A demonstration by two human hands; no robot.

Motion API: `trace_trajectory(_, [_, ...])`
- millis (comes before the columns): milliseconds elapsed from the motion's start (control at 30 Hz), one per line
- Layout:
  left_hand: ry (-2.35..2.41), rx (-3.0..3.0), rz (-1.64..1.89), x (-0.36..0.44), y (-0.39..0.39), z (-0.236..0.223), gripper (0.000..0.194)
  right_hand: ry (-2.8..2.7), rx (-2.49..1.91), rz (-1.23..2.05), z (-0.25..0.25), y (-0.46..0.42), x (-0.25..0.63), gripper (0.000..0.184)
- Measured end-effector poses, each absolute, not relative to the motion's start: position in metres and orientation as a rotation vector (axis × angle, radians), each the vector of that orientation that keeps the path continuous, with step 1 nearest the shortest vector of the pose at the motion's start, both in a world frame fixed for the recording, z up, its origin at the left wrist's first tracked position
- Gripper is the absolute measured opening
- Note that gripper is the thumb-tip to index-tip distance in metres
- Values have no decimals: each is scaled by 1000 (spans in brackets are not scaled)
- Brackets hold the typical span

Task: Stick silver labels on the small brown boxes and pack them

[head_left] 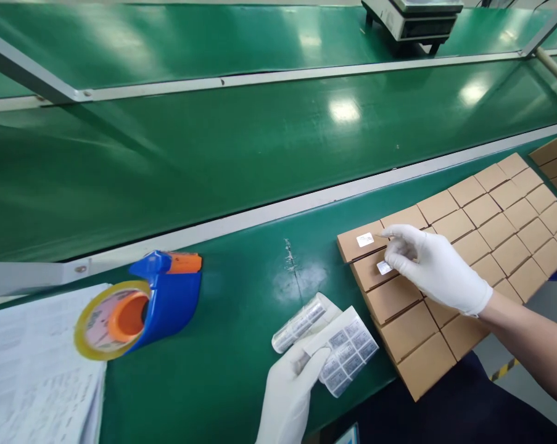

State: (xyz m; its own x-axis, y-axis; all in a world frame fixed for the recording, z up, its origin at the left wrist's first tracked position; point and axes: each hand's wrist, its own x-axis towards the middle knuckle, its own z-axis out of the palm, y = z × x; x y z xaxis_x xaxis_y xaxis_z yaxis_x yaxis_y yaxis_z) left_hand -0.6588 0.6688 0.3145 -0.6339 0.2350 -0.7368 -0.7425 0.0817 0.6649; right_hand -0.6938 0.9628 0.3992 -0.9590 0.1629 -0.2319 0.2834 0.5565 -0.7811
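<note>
My left hand (294, 379), in a white glove, grips a roll of labels (350, 351) between thumb and fingers. Its loose strip carries several small printed stickers, and the rolled part lies on the green bench. My gloved right hand (430, 265) is over the near-left end of a block of brown cardboard boxes (410, 327). A small white label (383, 267) is pinched at its thumb tip, just above the second box of the end row. Another white label (364, 240) lies flat on the corner box beside my fingers.
A blue tape dispenser (174, 302) with a roll of yellowish tape stands on the left, by printed papers (37, 364). Beyond the bench's metal edge runs a green conveyor belt (241, 148). A weighing scale (417, 24) sits at the back. More boxes (556, 161) are at far right.
</note>
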Motion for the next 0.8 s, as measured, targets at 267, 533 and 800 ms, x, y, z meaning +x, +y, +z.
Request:
trace_trajectory(267, [1594,-547,1669,-658,668,315,53,2708,375,-1306,389,959,-696,32])
trace_trajectory(533, [1626,-545,1656,-659,667,316,50,2868,291,-1011,389,946,-696,36])
trace_trajectory(800, [1658,-488,1657,-659,668,319,48,3117,480,-409,390,974,-678,34])
